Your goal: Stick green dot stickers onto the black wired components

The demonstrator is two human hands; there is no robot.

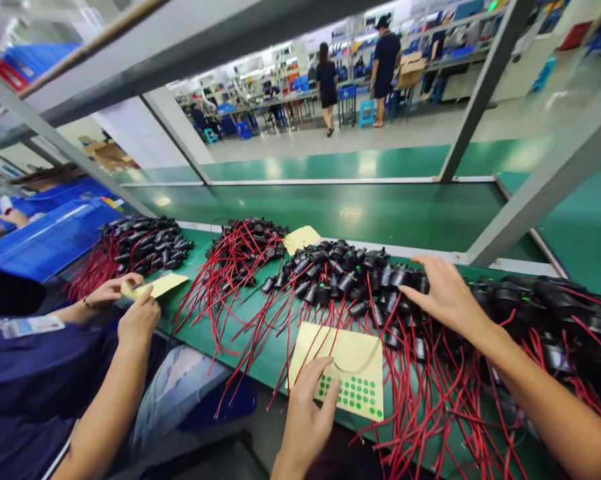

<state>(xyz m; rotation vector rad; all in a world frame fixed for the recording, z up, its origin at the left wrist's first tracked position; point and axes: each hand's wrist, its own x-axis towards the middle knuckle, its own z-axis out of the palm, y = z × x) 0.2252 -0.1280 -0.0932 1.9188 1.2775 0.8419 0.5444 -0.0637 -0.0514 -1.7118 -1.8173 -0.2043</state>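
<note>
The head view shows a green surface (203, 241) running across the middle of the frame, with black parts (347, 283) heaped along it and red wires (415, 400) trailing from them toward the lower edge. The heap is broad from the center to the right edge; a smaller pile (250, 243) lies left of center and another pile (150, 243) farther left, beside a blue bin (50, 233).

At lower center, the left hand (313, 407) is over the lower left part of a dotted sheet (355, 347), pale yellow with rows of green dots (353, 392). Its grip is open, thumb and index finger apart. A few red wires cross the top of the sheet.

The right hand (437, 293) reaches in from the right side over the heap. Its grip is open, thumb and fingers spread around the end of a black part; whether they touch it cannot be told.

At the left, a seated co-worker (30, 393) in dark blue holds a folded yellow sheet (167, 285) in both hands. One more yellow piece (301, 238) lies behind the heap. Gray frame bars (535, 200) cross the view, and in the upper middle two people (326, 80) stand near a light blue stool (367, 112).
</note>
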